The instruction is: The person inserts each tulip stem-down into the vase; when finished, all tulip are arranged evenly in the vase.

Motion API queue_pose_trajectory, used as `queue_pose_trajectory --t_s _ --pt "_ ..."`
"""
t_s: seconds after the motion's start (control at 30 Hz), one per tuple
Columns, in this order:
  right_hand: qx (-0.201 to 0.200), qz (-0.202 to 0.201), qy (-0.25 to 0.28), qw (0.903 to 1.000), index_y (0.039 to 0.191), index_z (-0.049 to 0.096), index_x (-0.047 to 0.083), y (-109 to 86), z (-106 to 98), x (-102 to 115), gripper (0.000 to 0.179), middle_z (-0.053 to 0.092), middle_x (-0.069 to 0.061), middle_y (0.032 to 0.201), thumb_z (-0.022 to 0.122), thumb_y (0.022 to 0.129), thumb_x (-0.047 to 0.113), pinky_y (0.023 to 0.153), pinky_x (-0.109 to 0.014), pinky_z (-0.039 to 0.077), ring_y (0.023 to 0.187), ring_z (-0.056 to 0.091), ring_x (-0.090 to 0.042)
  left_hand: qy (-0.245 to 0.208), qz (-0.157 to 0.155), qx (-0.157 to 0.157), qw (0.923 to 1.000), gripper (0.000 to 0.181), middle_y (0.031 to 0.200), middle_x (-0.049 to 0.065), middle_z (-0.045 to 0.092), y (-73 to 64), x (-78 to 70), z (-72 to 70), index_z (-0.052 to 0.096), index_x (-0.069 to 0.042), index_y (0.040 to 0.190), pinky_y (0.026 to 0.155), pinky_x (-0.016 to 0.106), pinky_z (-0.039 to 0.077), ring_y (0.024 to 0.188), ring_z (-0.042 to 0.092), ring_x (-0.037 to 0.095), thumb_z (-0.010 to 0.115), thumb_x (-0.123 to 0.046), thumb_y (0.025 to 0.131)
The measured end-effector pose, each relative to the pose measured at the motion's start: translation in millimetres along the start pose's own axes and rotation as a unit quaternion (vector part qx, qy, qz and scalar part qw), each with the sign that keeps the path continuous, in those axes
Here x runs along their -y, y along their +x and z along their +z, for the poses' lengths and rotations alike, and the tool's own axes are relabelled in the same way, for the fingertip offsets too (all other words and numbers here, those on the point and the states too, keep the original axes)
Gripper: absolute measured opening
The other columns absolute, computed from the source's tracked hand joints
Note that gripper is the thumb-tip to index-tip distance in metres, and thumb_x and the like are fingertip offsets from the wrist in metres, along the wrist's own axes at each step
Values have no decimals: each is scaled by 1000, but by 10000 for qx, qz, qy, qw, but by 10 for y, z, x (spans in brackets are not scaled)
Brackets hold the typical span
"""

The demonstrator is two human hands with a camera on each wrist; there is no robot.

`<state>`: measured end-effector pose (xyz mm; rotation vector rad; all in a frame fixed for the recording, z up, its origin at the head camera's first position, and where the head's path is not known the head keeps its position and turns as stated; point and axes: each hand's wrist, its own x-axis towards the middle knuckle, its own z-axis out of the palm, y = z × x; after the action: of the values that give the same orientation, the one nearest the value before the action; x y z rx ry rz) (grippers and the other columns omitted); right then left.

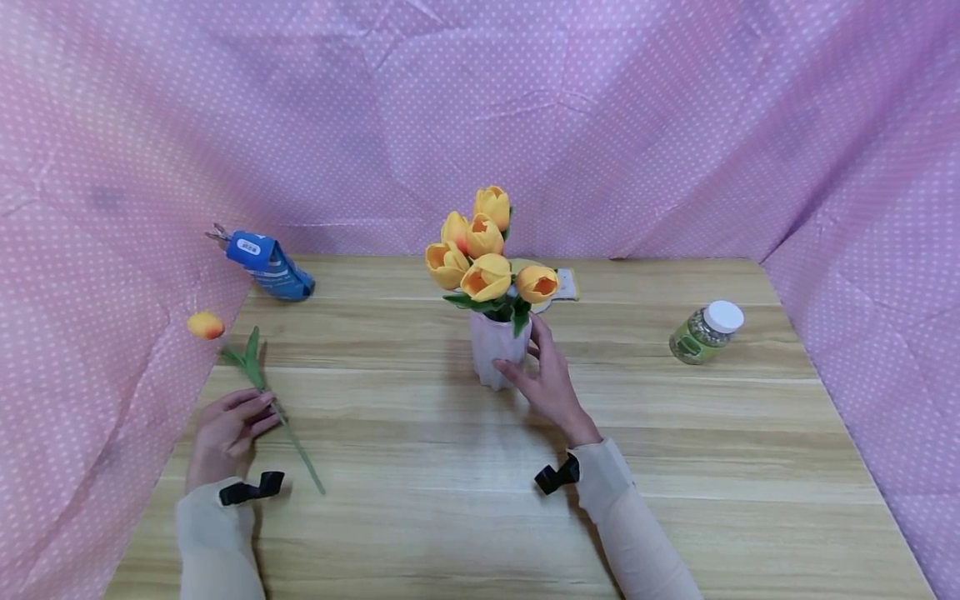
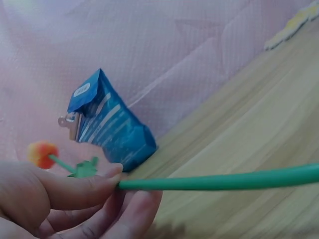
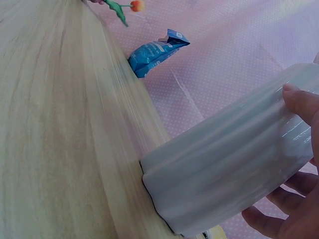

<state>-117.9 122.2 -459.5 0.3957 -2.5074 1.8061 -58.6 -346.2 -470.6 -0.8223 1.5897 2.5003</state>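
At the left of the table, my left hand (image 1: 232, 429) pinches the green stem of a single yellow-orange tulip (image 1: 205, 325). In the left wrist view its stem (image 2: 219, 180) passes between thumb and fingers. A pale ribbed vase (image 1: 495, 350) stands upright mid-table, holding several yellow tulips (image 1: 486, 277). Around the right side of this vase my right hand (image 1: 551, 379) curls its thumb and fingers. The right wrist view shows the thumb on the glossy wall of the vase (image 3: 224, 159) and fingers on its other side.
A blue bag (image 1: 273, 267) closed with a metal clip stands at the back left. To the right is a jar (image 1: 705, 333) with a white lid. Behind the vase lies a flat white-and-yellow item (image 1: 567, 284), partly hidden. Pink dotted cloth (image 1: 645, 125) hangs around the table.
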Motion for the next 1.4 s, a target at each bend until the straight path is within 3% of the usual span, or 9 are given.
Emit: queue_pose_trajectory --t_s 0.1,0.23,0.53,0.7,0.9,1.1,1.4 --pt "-7 6 -16 10000 157 21 27 -1 3 -1 82 39 -6 160 72 93 33 115 -58 44 146 42 -32 -748 161 193 9969 21 81 5 74 1 56 65 70 -4 87 66 33 65 73 74 18 58 13 93" --pt "-18 -3 -27 10000 158 21 27 -2 5 -3 83 39 -6 160 72 93 34 115 -57 44 146 42 -32 -1226 244 407 9913 21 82 10 74 1 111 151 68 0 89 67 37 66 76 75 22 55 15 93" --pt "-29 -21 -45 10000 158 21 27 -8 2 -6 83 39 -6 160 72 93 35 114 -58 44 145 42 -32 -1476 329 515 9872 19 85 13 75 -21 142 334 71 3 95 68 39 66 79 76 24 55 13 94" --pt "-22 -22 -10 10000 157 22 28 -5 -2 -2 82 40 -6 159 72 93 34 114 -59 44 145 42 -32 -1562 720 806 9818 23 84 14 76 -57 148 424 72 5 95 69 36 66 78 76 24 51 14 96" --pt "-22 -66 17 10000 157 23 27 -1 2 -4 81 41 -6 158 73 93 32 114 -59 44 145 42 -32 -1725 1308 1145 9695 25 84 16 75 -86 122 565 69 7 95 71 37 65 78 77 25 45 16 98" --pt "-28 -90 11 10000 157 23 27 2 9 -12 81 40 -5 159 73 93 32 114 -58 44 145 42 -31 -1888 1746 1129 9597 22 87 15 73 -151 69 759 66 8 93 71 40 66 78 76 24 46 17 96" --pt "-26 -67 9 10000 157 23 26 -3 2 -2 81 40 -6 159 73 93 31 115 -58 43 146 42 -32 -2457 2399 1374 9291 17 84 21 73 -268 -48 1064 65 14 94 68 44 65 74 75 31 49 22 92"
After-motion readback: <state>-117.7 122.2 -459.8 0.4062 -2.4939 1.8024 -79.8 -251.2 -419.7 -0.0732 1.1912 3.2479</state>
